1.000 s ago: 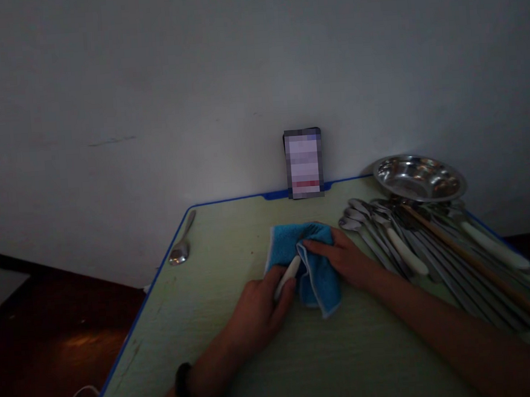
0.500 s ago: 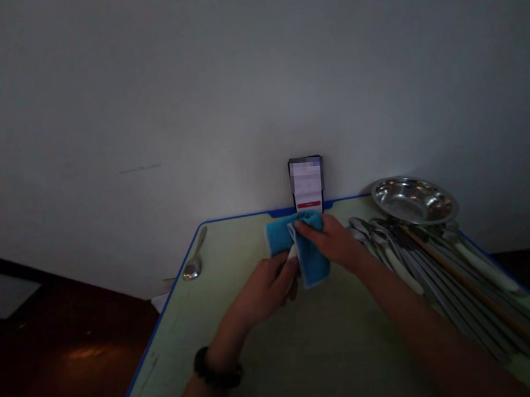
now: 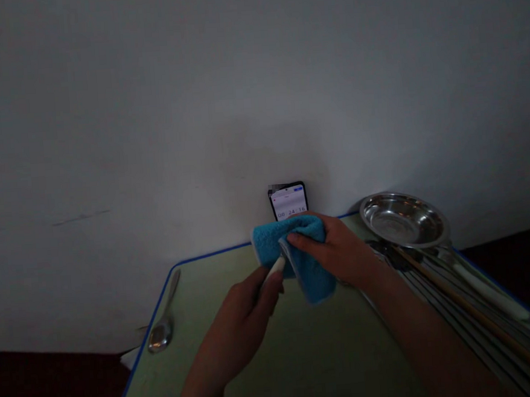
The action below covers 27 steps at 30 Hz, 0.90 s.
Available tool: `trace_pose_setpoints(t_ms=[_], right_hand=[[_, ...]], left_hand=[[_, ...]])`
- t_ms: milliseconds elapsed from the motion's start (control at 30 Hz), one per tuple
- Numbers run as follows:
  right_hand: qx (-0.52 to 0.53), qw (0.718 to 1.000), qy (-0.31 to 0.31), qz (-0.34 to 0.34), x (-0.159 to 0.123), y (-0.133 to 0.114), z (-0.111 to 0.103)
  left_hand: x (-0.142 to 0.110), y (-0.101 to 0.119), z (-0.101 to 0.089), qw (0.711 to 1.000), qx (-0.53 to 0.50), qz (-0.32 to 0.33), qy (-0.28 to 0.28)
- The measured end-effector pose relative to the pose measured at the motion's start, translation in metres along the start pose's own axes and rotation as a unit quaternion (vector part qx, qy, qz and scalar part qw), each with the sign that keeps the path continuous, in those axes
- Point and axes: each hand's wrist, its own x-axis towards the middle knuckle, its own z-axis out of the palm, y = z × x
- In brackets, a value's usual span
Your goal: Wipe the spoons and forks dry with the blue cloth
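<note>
My left hand [image 3: 240, 321] is closed around the white handle [image 3: 276, 268] of a utensil, held above the table. The far end of that utensil is hidden inside a folded blue cloth [image 3: 315, 282] with a pale edge, so its kind does not show. My right hand [image 3: 345, 250] grips the cloth around it, thumb on the near side and fingers behind. Both hands are close together near the table's far edge, in front of the phone.
A metal spoon [image 3: 161, 334] lies at the table's left edge. A phone [image 3: 289, 201] leans on the wall, showing timer digits. A shiny metal bowl [image 3: 403, 220] stands at the back right, beside a pile of long utensils [image 3: 470, 308], one with a wooden handle.
My view has shifted, so the table sits lower and the spoon appears further left and down. Both hands keep their hold on the handle and cloth. More of the white handle's side shows.
</note>
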Motion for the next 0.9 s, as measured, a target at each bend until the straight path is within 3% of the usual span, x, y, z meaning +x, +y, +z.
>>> trace_pose_setpoints(t_ms=[100, 200, 300, 600, 800, 900], right_hand=[[-0.005, 1.000, 0.012, 0.010, 0.000, 0.001, 0.003], [-0.070, 0.997, -0.028, 0.025, -0.002, 0.002, -0.001], [-0.123, 0.988, -0.076, 0.047, -0.004, 0.003, -0.006], [-0.125, 0.985, -0.119, 0.022, -0.005, -0.001, -0.020], [-0.097, 0.995, -0.004, -0.025, -0.004, 0.001, 0.001], [-0.077, 0.997, -0.007, -0.024, -0.004, 0.002, 0.011]], left_hand=[[-0.001, 0.002, 0.004, 0.999, -0.028, -0.007, -0.020], [-0.002, 0.006, 0.007, 0.999, -0.029, -0.001, -0.026], [-0.004, 0.009, 0.006, 1.000, 0.004, 0.002, -0.016], [-0.011, 0.018, -0.003, 0.994, 0.110, 0.027, -0.002], [-0.008, 0.014, -0.008, 0.983, 0.168, 0.024, 0.074], [-0.008, 0.013, -0.009, 0.985, 0.150, 0.033, 0.077]])
